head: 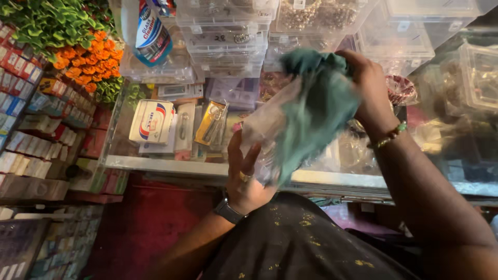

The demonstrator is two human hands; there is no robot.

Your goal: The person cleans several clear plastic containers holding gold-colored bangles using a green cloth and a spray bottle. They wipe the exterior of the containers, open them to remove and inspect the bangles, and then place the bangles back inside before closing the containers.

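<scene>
While the left hand (244,179) grips a clear plastic box (264,129) from below, with the fingers curled around its lower edge, the right hand (371,85) presses a teal cloth (316,111) against the upper side of the same box. The right hand is closed on a bunch of the cloth, and the rest of the cloth hangs down over the box and covers most of it. The box is held in the air, above the front edge of the glass desk (171,165), and it is tilted. On the left hand there is a ring, and a dark watch (228,211) sits on the wrist; the right wrist carries a beaded bracelet (390,136).

Under the glass of the desk lie small packets, among them a white packet with red and blue stripes (151,122). On top of the desk stand stacks of clear storage boxes (225,39) and a spray bottle with a blue label (148,31). At the left there are orange flowers with green leaves (85,59) and shelves with rows of small packs (31,122).
</scene>
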